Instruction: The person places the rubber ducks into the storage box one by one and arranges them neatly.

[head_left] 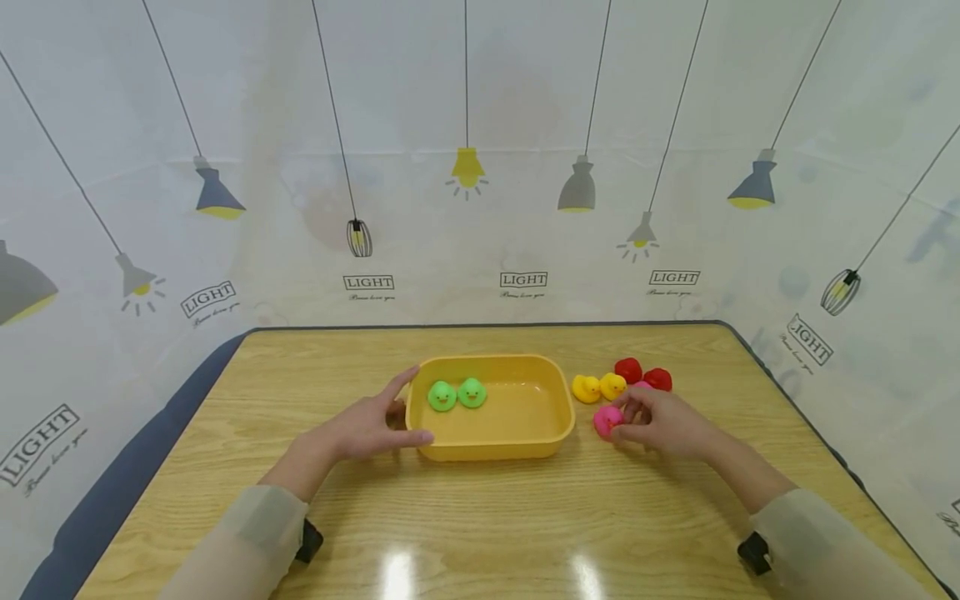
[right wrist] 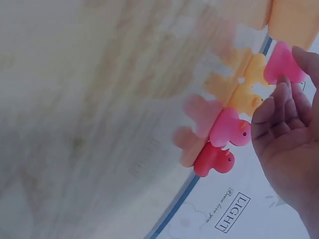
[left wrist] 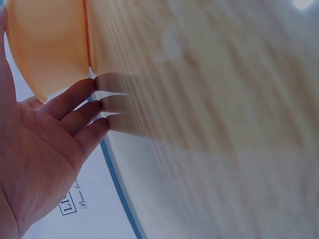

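A yellow tray (head_left: pixel 487 450) holds two green ducks (head_left: pixel 442 397) (head_left: pixel 472 393) in its left part. My left hand (head_left: pixel 367 427) is at the tray's left end, thumb and index finger spread and touching its rim; in the left wrist view the other fingers of the left hand (left wrist: pixel 55 134) rest on the table beside the tray (left wrist: pixel 47 50). To the right of the tray, my right hand (head_left: pixel 663 423) pinches a pink duck (head_left: pixel 606 422) between thumb and fingers. The right wrist view shows this pink duck (right wrist: pixel 281 63) at the fingertips of the right hand (right wrist: pixel 289 129).
Two yellow ducks (head_left: pixel 587 389) (head_left: pixel 612 385) stand right of the tray. Behind the right hand are two red ducks (head_left: pixel 628 370) (head_left: pixel 658 379) and another pink duck (right wrist: pixel 228 128), partly hidden in the head view. A printed curtain (head_left: pixel 420 308) hangs behind the wooden table (head_left: pixel 480 525).
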Demonstrator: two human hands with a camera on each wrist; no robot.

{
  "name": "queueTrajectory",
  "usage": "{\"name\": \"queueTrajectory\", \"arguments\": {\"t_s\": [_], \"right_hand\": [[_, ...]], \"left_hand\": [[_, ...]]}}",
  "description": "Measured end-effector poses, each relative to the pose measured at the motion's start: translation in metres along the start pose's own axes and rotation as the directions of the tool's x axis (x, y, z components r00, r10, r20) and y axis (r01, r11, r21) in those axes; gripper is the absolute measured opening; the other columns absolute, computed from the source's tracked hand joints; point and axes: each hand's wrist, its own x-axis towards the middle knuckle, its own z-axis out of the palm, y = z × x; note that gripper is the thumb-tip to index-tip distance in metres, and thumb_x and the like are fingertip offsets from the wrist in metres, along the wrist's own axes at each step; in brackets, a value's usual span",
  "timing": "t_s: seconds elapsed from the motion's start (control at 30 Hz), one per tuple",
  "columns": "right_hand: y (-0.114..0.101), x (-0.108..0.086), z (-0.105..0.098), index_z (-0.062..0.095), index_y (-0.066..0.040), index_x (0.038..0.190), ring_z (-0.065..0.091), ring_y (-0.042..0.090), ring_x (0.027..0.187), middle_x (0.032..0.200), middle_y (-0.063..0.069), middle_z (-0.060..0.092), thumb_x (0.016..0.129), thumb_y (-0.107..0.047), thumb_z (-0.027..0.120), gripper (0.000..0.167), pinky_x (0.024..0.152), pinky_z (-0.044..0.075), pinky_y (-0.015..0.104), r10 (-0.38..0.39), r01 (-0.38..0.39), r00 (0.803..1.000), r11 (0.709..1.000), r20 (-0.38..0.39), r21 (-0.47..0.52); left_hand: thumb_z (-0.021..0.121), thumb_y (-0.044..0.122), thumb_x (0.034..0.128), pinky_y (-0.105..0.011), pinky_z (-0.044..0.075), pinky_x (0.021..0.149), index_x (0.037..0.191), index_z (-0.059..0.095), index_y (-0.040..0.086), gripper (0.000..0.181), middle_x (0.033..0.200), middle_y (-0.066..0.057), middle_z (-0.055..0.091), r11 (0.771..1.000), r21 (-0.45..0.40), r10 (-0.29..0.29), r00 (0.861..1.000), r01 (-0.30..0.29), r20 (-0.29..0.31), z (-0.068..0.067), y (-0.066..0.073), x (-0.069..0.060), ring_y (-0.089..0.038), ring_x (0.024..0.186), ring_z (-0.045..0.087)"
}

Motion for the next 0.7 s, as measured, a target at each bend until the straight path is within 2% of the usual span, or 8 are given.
{"name": "queueTrajectory", "arguments": {"t_s": [0.17,0.3,0.4,0.53,0.7], "right_hand": [[-0.008,0.000,-0.005,0.070,-0.011,0.125,0.058,0.019,0.084,0.101,0.002,0.068,0.096,-0.029,0.087,0.037,0.066,0.050,0.024,-0.043,0.042,0.996,0.999,-0.077,-0.010],[-0.016,0.003,-0.007,0.071,-0.008,0.125,0.056,0.017,0.081,0.098,0.001,0.068,0.097,-0.026,0.087,0.037,0.067,0.049,0.024,-0.124,0.120,0.981,0.992,-0.149,-0.039],[-0.026,0.007,-0.008,0.071,-0.009,0.125,0.054,0.016,0.081,0.098,0.001,0.066,0.097,-0.029,0.086,0.037,0.068,0.046,0.024,-0.148,0.140,0.970,0.989,-0.190,-0.056],[-0.040,0.016,-0.007,0.073,-0.010,0.126,0.052,0.018,0.082,0.100,0.003,0.066,0.098,-0.032,0.086,0.038,0.067,0.043,0.025,-0.149,0.145,0.965,0.989,-0.218,-0.035],[-0.059,0.031,0.003,0.073,-0.008,0.126,0.053,0.018,0.083,0.104,0.009,0.067,0.097,-0.027,0.087,0.038,0.068,0.045,0.024,-0.202,0.206,0.957,0.979,-0.207,-0.003]], "left_hand": [[0.078,0.077,0.0878,-0.070,0.039,0.124,0.176,0.003,0.043,0.121,0.160,-0.014,0.062,1.000,0.001,-0.006,1.000,0.006,-0.001,0.000,0.000,0.000,-0.043,0.150,0.054],[0.078,0.078,0.0873,-0.071,0.038,0.124,0.176,0.003,0.044,0.121,0.161,-0.016,0.061,1.000,0.002,-0.014,1.000,0.014,0.001,0.000,0.000,0.000,-0.045,0.151,0.053],[0.078,0.078,0.0870,-0.071,0.038,0.124,0.176,0.004,0.044,0.121,0.162,-0.018,0.060,1.000,0.003,-0.018,1.000,0.018,-0.001,0.000,0.000,0.000,-0.046,0.152,0.052],[0.078,0.078,0.0866,-0.071,0.039,0.124,0.176,0.004,0.044,0.121,0.161,-0.019,0.060,1.000,0.001,-0.021,1.000,0.021,-0.002,0.000,0.000,0.000,-0.046,0.150,0.053],[0.078,0.078,0.0870,-0.070,0.038,0.124,0.176,0.004,0.043,0.121,0.161,-0.018,0.060,1.000,-0.002,-0.015,1.000,0.015,0.001,0.000,0.000,0.000,-0.045,0.151,0.053]]}}
